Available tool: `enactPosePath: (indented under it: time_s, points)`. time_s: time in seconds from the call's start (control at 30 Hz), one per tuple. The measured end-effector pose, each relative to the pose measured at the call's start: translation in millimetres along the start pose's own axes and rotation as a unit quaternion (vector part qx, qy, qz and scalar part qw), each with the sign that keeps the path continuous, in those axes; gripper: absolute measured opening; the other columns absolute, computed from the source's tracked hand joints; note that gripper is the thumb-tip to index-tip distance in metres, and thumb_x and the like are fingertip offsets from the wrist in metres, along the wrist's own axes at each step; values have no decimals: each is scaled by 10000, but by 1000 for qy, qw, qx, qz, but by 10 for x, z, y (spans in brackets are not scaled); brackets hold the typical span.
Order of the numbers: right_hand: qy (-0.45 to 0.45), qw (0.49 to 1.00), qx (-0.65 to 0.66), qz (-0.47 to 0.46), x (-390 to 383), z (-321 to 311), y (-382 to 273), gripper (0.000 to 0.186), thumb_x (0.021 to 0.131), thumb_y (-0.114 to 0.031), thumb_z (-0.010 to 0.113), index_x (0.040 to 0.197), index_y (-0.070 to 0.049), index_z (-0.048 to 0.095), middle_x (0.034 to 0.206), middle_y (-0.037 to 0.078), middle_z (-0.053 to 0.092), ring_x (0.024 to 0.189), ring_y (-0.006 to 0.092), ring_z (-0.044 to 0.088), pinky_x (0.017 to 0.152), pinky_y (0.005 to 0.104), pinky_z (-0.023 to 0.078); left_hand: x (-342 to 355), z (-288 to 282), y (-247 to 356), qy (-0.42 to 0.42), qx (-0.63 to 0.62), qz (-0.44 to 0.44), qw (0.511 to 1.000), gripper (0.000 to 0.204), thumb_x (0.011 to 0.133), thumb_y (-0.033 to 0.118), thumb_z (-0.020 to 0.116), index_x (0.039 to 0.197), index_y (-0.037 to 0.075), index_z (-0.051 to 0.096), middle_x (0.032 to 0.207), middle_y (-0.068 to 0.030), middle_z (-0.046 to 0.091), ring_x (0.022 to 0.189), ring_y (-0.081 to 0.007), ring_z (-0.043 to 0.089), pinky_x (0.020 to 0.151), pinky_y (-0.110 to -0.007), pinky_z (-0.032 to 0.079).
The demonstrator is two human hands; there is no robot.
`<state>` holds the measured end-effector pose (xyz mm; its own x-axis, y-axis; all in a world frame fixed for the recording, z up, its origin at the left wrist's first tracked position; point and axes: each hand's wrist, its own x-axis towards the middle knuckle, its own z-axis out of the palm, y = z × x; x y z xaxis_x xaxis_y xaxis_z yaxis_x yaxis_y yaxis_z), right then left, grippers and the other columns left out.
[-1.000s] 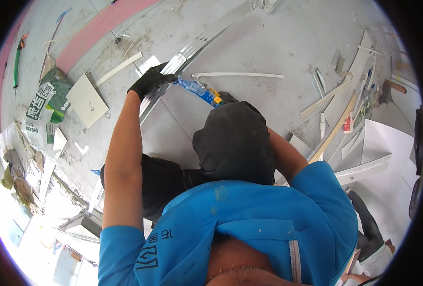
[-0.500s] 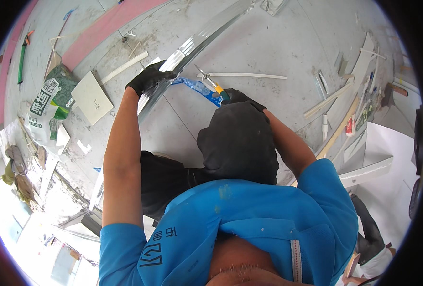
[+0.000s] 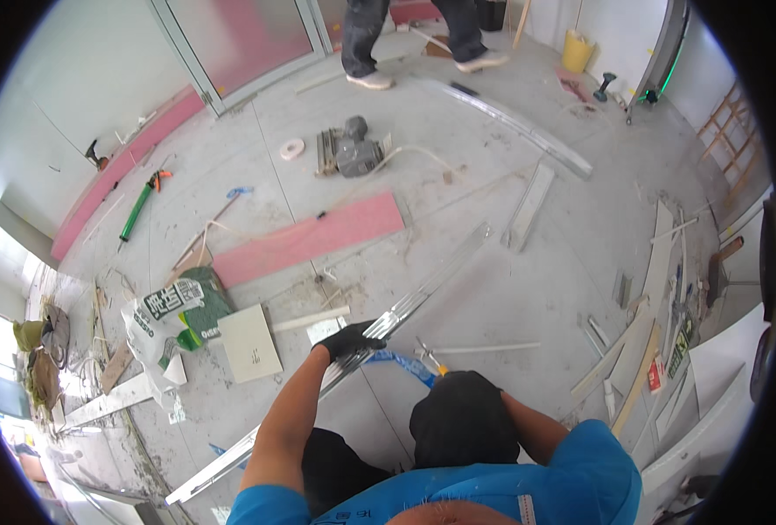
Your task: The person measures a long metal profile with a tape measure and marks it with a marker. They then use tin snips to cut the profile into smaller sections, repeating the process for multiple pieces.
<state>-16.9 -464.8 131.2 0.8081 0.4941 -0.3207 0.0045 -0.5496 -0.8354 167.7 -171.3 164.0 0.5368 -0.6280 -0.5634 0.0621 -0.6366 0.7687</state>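
My left hand [image 3: 350, 342], in a black glove, is closed round a long, shiny metal channel [image 3: 403, 308]. The channel slants from the lower left, past my knees, toward the upper right. Past my raised right knee [image 3: 463, 418] stick out the thin metal jaws and yellow handle of a pair of snips [image 3: 440, 368]. That knee hides my right hand; the earlier frame shows it gripping the snips' handle. A crumpled blue plastic wrapper [image 3: 403, 363] lies on the floor between the channel and the snips.
Ahead lie a pink board strip [image 3: 309, 241], a grey power tool [image 3: 357, 153] and more channels [image 3: 528, 131]. On the left are a bag [image 3: 173, 315], a pale square panel [image 3: 250, 344] and a green caulking gun [image 3: 140, 206]. Offcuts [image 3: 637, 341] crowd the right. Another person's legs [image 3: 366, 39] stand far ahead.
My view has tilted up, bringing in the far floor and the other person's legs. My left hand still grips the channel; my right hand has gone out of sight behind the knee.
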Motion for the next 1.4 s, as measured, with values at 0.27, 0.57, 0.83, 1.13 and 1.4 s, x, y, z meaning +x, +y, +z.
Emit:
enactPosePath:
  time_s: [0.27,0.57,0.83,1.13,1.4]
  points:
    - [-16,999,-48,-2,-62,95,-55,292,915,-181,594,1174,-48,621,998,135,656,934,203,611,848,352,479,-107,-54,-261,11,1,7,1000,727,826,408,763,1427,103,491,1247,-77,638,1140,-189,567,1020,-344,407]
    - [-11,997,-80,-9,8,49,-144,288,917,-157,587,1183,-51,622,1000,126,656,932,183,606,853,335,479,-102,-17,-353,-10,8,24,1000,847,787,502,757,1477,130,434,1332,-125,597,1222,-235,545,1062,-371,388]
    - [-4,996,-86,-16,39,18,-152,290,919,-139,582,1193,-53,621,1005,120,654,935,168,602,858,321,478,-199,-66,-231,-11,23,20,999,856,780,552,737,1478,153,442,1363,-130,585,1255,-248,536,1072,-375,383]
    - [-7,997,-72,-20,63,26,-145,316,918,-138,584,1222,-54,603,1041,128,645,967,177,596,876,323,473,-211,-26,-259,-21,20,14,999,853,786,548,737,1487,172,430,1356,-117,590,1249,-234,537,1075,-367,380]
    - [-15,998,-65,-22,88,4,-168,342,917,-138,586,1248,-55,586,1072,136,637,997,186,591,891,324,468,-156,-30,-293,-21,23,27,999,841,794,526,740,1490,174,425,1340,-126,598,1233,-238,550,1053,-380,404]
